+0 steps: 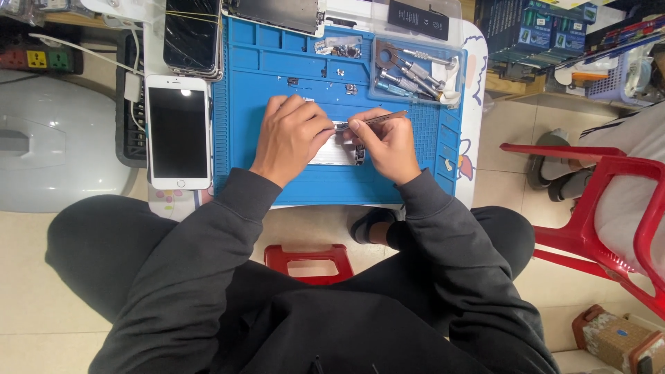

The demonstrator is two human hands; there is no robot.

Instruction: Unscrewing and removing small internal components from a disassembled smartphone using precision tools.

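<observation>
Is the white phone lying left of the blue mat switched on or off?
Its screen is dark: the white phone lies face up showing only black glass with a small glare spot. Whether it is powered off or just asleep cannot be told.

Both hands close together, left hand [291, 137] curled knuckles-up, right hand [389, 144] pinching with its fingertips, forearms angled inward.

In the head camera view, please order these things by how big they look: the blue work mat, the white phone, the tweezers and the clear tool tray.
Largest to smallest, as they appear:
1. blue work mat
2. white phone
3. clear tool tray, smaller than the phone, though not by much
4. tweezers, held in the right hand
</observation>
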